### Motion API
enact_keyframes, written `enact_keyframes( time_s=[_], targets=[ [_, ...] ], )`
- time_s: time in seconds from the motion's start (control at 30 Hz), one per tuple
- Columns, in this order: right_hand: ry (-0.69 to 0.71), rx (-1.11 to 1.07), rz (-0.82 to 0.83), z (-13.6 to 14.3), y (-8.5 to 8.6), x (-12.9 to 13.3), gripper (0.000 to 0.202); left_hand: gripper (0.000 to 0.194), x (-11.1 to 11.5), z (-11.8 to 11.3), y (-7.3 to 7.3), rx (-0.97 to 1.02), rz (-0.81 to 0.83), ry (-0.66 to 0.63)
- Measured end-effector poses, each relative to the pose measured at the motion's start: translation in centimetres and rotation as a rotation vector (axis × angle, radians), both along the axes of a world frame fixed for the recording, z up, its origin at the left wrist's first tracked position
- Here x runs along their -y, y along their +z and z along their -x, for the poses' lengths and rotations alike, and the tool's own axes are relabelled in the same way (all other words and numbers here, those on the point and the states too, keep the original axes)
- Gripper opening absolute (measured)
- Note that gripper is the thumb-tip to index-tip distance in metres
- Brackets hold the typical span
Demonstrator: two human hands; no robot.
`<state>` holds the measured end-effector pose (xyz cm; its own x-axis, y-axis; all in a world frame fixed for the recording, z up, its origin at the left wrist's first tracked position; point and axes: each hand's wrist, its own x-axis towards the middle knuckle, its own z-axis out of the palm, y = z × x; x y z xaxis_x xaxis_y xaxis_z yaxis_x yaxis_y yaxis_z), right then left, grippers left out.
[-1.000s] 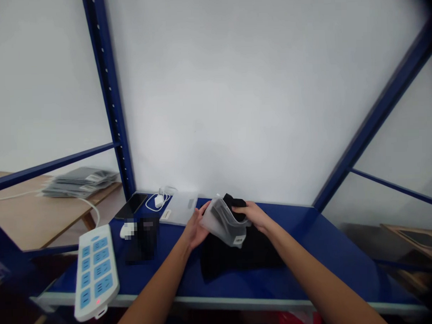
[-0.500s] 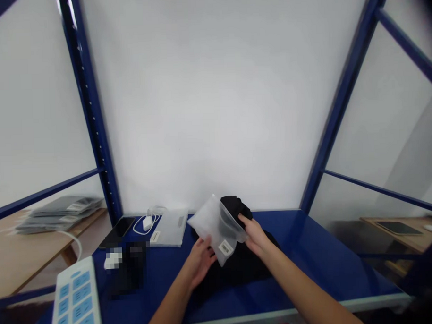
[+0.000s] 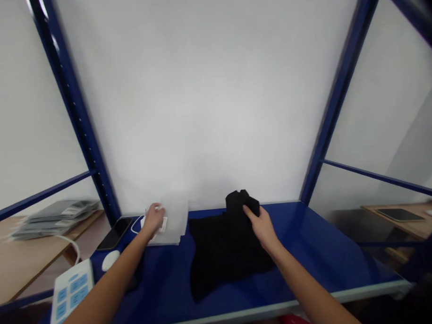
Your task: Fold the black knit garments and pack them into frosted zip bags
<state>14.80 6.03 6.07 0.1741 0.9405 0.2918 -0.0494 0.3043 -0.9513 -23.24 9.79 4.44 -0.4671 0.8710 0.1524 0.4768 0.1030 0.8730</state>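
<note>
My right hand [image 3: 262, 224] pinches a folded piece of black fabric [image 3: 238, 204], raised above a larger black cloth [image 3: 224, 251] lying spread on the blue table. Far to the left, my left hand [image 3: 154, 218] has its fingers curled on the edge of a translucent plastic bag [image 3: 175, 217] with a white label. That bag lies over other clear bags at the back of the table; motion blurs it somewhat. The lower end of the black piece merges with the cloth, so I cannot tell whether they are separate.
Left of the bags are a white cable [image 3: 135, 226], a dark phone [image 3: 115, 233], a white mouse [image 3: 111, 260] and a power strip [image 3: 73, 292]. Blue posts [image 3: 317, 153] frame the table [image 3: 304, 253]. Grey packets [image 3: 58, 219] are stacked on a wooden table at left.
The plastic bag has come off the black piece and moved left with my left hand onto the other bags. My right hand keeps the black piece. The view has shifted slightly.
</note>
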Motion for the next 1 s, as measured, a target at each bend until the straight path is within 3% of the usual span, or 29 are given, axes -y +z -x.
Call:
enact_keyframes(
  time_s=[0.1, 0.23, 0.3, 0.4, 0.5, 0.67, 0.83, 1.0],
  targets=[
    [-0.079, 0.436, -0.096, 2.0, -2.3, 1.2, 0.032, 0.04, -0.6, 1.7, -1.5, -0.177, 0.069, 0.016],
    [0.038, 0.734, -0.135, 4.2, -5.9, 2.4, 0.044, 0.04, 0.5, 1.1, -4.3, -0.398, 0.077, 0.051],
    [0.094, 0.751, -0.157, 4.3, -6.8, 2.6, 0.035, 0.039, 0.9, 0.4, -5.4, -0.6, 0.047, 0.048],
    [0.122, 0.709, -0.168, 3.7, -7.1, 2.4, 0.021, 0.046, 0.7, -0.2, -6.8, -0.878, 0.086, -0.14],
    [0.127, 0.686, -0.153, 3.3, -7.3, 2.0, 0.019, 0.06, 0.2, -0.3, -8.3, -0.874, 0.261, -0.294],
    [0.107, 0.721, -0.18, 3.6, -8.7, 2.1, 0.019, 0.086, -0.4, -0.6, -9.0, -0.917, 0.392, -0.235],
    [0.11, 0.735, -0.203, 3.5, -9.7, 2.2, 0.021, 0.079, -0.1, -1.5, -8.4, -1.021, 0.327, -0.176],
    [0.106, 0.714, -0.187, 3.3, -9.3, 1.9, 0.021, 0.08, 0.4, -2.1, -10.1, -0.907, 0.413, -0.21]
  ],
)
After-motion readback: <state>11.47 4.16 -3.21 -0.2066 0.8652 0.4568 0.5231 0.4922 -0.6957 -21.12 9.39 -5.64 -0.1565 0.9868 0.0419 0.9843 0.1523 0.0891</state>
